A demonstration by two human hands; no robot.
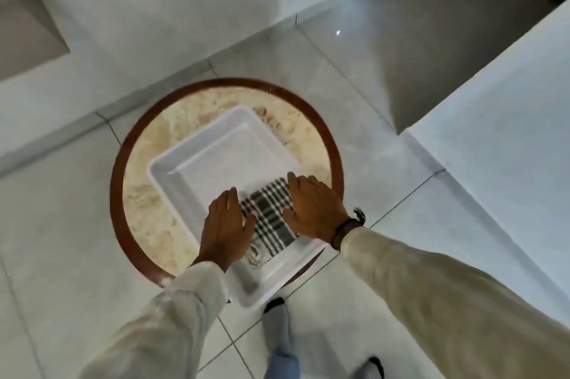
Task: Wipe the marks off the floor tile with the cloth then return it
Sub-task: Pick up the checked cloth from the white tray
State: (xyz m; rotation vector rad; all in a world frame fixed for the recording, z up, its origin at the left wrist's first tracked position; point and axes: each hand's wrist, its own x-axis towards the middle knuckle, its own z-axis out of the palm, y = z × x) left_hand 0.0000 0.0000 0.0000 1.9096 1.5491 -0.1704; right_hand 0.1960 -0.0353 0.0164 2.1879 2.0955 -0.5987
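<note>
Cloth position: while both hands lie on it, the checked cloth (270, 218) sits folded in the near right part of the white tray (197, 159), directly between the two grips.
Left grip: the left hand (226, 224) lies flat with fingers spread and loosely together, palm down on the cloth's left edge — pressing, not pinching.
Right grip: the right hand (314, 209) does the same on the cloth's right edge, fingers extended toward the tray's far side; nothing is pinched that I can see.
Why held so: two flat palms on either side look like a way to smooth or steady the folded cloth in the tray. Whether it is being taken up or laid back, I cannot tell.
Tray placement: the tray rests on a round surface (145, 193) with a dark brown rim and a mottled beige top, which keeps the cloth at standing reach, above the floor tile (354, 119).
Cloth look: dark grey and white checks, folded into a narrow oblong running away from the wrists, with a paler bunched end nearest the person — soft, thin, probably easy to lift in one hand.
Marks: none can be made out on the pale glossy tile beyond the grips; too faint or out of view.
Wrist detail: a dark band (345, 229) sits on the right wrist above a cream sleeve.
</note>
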